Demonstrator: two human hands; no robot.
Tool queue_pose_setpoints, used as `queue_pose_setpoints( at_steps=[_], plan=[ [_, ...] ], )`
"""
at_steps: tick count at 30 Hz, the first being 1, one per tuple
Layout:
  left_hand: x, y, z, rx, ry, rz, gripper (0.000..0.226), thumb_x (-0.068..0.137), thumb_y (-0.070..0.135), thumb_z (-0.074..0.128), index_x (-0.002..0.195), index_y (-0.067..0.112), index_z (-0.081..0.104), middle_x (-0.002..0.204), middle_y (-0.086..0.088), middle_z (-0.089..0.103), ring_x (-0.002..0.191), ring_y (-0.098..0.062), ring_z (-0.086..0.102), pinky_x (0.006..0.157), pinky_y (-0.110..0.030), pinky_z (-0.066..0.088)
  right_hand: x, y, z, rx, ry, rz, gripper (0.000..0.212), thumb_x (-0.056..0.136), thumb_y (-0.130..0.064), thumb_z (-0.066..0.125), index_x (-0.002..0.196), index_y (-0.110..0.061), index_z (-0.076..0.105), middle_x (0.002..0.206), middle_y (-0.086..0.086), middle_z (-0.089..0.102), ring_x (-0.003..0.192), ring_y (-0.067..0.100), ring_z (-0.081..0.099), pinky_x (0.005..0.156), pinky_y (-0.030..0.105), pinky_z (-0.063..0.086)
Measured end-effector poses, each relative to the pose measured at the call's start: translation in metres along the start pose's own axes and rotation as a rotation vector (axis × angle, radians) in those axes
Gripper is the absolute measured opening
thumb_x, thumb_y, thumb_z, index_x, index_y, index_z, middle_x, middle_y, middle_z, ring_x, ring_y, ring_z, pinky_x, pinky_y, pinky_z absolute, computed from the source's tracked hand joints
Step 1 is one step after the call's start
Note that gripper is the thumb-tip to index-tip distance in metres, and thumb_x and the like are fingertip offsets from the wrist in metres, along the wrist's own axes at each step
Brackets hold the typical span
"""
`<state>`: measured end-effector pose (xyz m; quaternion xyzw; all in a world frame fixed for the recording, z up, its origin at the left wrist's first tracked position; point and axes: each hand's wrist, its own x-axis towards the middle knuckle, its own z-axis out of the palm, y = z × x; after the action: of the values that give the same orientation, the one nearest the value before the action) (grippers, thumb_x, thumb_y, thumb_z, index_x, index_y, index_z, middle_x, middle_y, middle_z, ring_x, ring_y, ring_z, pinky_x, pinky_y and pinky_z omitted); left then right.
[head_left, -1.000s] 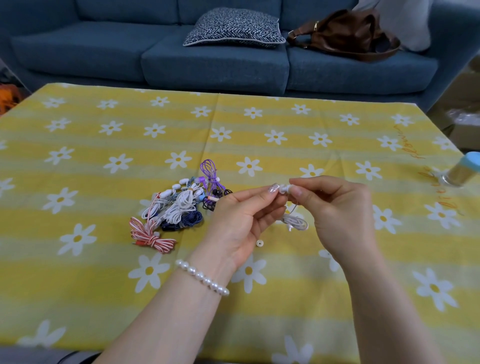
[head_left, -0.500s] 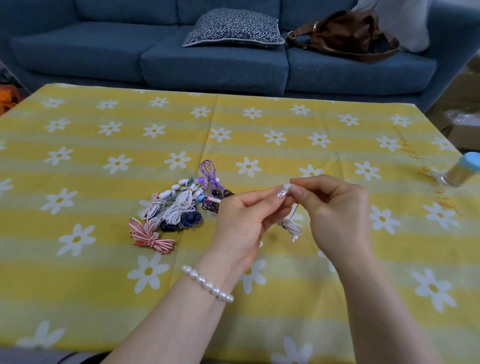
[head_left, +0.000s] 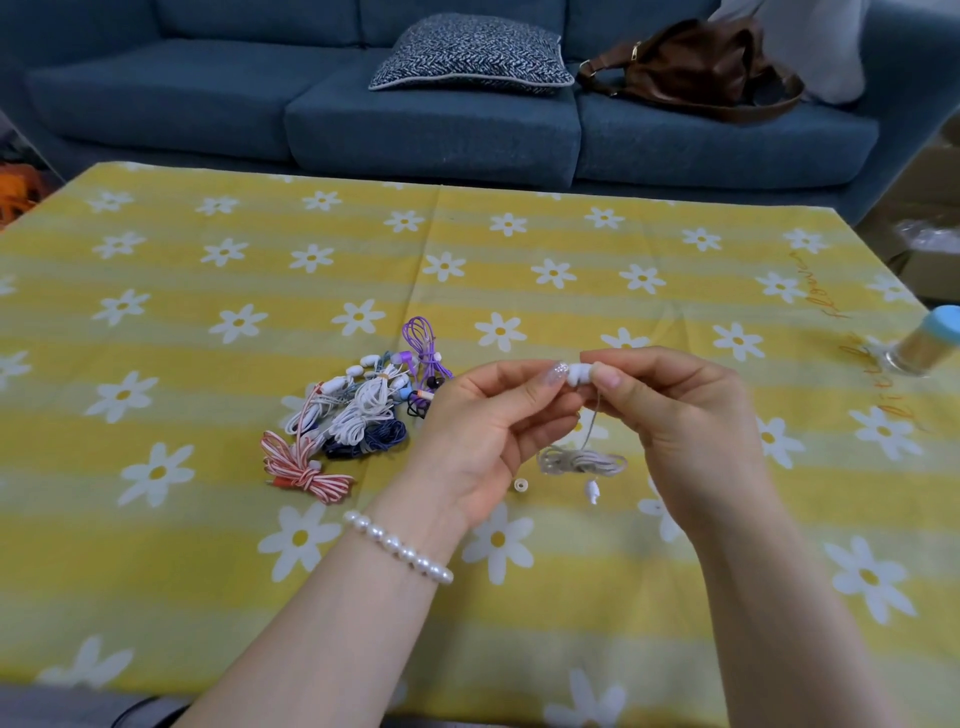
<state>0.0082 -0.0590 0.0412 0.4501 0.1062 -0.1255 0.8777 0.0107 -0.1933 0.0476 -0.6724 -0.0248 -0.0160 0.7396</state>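
Above the middle of the table, my left hand (head_left: 483, 426) and my right hand (head_left: 685, 415) meet at their fingertips and together pinch a small white earbud (head_left: 577, 374). Its thin cable drops to a coiled white cable bundle (head_left: 581, 461) hanging under my hands, and a second white earbud (head_left: 592, 491) dangles below that. A tiny white ear tip (head_left: 520, 485) lies loose on the cloth beneath my left palm. Left of my hands sits a pile of bundled earphones (head_left: 363, 415) in white, purple, dark blue and red-and-white stripes.
A yellow tablecloth (head_left: 208, 545) with white daisies covers the table. A jar with a light blue lid (head_left: 924, 345) lies at the right edge. Behind stands a blue sofa (head_left: 436, 119) with a patterned cushion (head_left: 470, 54) and a brown bag (head_left: 696, 67).
The coiled white cable swung up off the cloth and has dropped back lower under my hands. My fingertips stayed together on the earbud.
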Motion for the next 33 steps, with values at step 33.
queue_pose_setpoints(
  at_steps=[33],
  plan=[
    [0.0037, -0.0033, -0.0035, -0.064, -0.078, -0.132, 0.009, 0.062, 0.013, 0.064, 0.060, 0.008, 0.071, 0.053, 0.000, 0.061, 0.047, -0.006, 0.058, 0.051, -0.018, 0.054, -0.0043, -0.0058, 0.0015, 0.026, -0.017, -0.010, 0.005, 0.067, -0.012, 0.070, 0.069, -0.015, 0.074, 0.060, 0.000, 0.067, 0.056, 0.011, 0.059, 0.056, 0.019, 0.045]
  ],
)
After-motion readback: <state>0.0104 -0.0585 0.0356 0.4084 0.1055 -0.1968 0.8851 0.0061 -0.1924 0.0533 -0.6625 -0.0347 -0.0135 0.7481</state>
